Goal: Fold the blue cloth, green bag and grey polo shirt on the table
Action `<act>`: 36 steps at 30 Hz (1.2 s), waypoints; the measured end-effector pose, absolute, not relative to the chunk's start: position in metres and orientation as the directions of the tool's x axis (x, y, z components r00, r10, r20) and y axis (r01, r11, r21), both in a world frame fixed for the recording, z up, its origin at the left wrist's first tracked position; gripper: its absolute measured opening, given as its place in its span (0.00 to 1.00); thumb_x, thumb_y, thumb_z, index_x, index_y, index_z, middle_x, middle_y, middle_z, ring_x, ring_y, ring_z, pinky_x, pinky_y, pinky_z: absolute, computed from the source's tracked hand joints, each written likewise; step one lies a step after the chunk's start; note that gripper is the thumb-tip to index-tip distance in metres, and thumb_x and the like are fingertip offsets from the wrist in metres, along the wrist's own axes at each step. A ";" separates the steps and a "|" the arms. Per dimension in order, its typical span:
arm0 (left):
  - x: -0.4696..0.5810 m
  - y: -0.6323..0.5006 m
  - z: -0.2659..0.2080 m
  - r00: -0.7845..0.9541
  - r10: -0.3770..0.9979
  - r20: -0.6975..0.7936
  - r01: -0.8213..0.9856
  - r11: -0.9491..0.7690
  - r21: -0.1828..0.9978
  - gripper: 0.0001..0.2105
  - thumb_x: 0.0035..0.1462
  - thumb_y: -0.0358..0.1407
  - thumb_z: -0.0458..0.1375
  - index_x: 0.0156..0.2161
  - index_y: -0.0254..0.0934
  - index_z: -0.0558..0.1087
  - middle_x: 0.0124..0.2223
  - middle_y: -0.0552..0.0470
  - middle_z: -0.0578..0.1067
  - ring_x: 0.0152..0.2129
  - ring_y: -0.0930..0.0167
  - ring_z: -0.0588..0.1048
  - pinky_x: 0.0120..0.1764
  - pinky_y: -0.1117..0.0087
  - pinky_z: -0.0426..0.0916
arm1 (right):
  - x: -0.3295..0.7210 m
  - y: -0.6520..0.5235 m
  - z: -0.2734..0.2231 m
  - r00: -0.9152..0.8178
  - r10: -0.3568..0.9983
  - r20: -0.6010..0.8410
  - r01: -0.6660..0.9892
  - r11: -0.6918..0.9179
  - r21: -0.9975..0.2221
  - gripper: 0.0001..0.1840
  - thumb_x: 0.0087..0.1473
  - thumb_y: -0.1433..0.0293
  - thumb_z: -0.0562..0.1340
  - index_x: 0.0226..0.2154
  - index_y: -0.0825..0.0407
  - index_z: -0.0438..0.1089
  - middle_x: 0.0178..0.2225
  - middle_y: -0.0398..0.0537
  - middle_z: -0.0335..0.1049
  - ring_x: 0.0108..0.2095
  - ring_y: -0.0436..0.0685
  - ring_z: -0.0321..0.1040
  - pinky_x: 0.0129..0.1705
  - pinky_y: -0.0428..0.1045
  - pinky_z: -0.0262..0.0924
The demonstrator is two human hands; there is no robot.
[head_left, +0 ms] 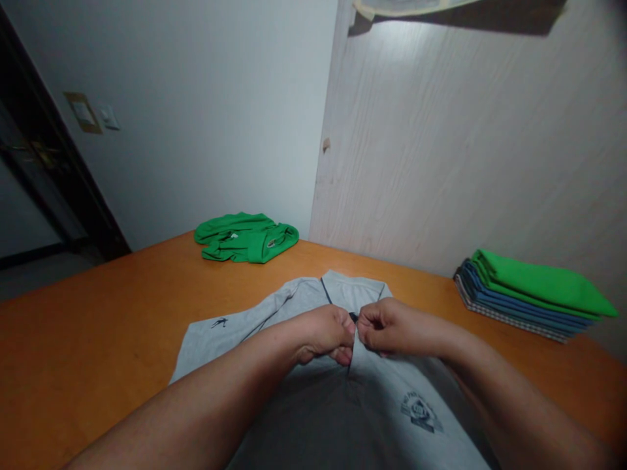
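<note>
A light grey polo shirt (304, 405) lies front side up on the orange table, its collar pointing away from me. Dark logos mark its left sleeve and the chest at the right. My left hand (330, 331) is closed on one edge of the button placket, just below the collar. Right beside it, my right hand (379, 325) pinches the other edge, fingertips almost meeting those of the left. A bit of dark fabric shows between the hands. Any button there is hidden by the fingers.
A crumpled green garment (245, 238) sits at the table's back edge. Against the wall at right stands a stack of folded clothes (533, 294), green on top, blue and checked below. The orange table (112, 326) meets the wall behind. A door (44, 150) is at far left.
</note>
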State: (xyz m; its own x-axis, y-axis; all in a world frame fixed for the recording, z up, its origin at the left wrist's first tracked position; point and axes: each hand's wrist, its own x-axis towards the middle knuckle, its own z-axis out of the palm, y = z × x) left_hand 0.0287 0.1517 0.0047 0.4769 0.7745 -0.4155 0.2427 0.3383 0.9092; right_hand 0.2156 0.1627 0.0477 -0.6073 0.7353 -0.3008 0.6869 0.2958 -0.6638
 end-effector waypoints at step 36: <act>0.014 0.161 -0.001 0.630 0.719 -0.294 0.063 0.330 0.942 0.08 0.41 0.26 0.61 0.31 0.34 0.69 0.24 0.54 0.75 0.20 0.75 0.75 0.30 0.74 0.73 | 0.216 0.166 0.041 -0.593 0.699 -0.401 0.615 0.072 -0.785 0.05 0.47 0.73 0.60 0.31 0.51 0.66 0.20 0.39 0.71 0.23 0.50 0.73 0.24 0.41 0.63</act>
State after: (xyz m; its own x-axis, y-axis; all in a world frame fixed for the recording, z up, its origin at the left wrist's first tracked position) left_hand 0.0137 0.1605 -0.0015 0.6300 0.7188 -0.2940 0.0632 0.3299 0.9419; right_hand 0.2164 0.1664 0.0405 -0.5928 0.6985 -0.4008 0.6154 0.0719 -0.7849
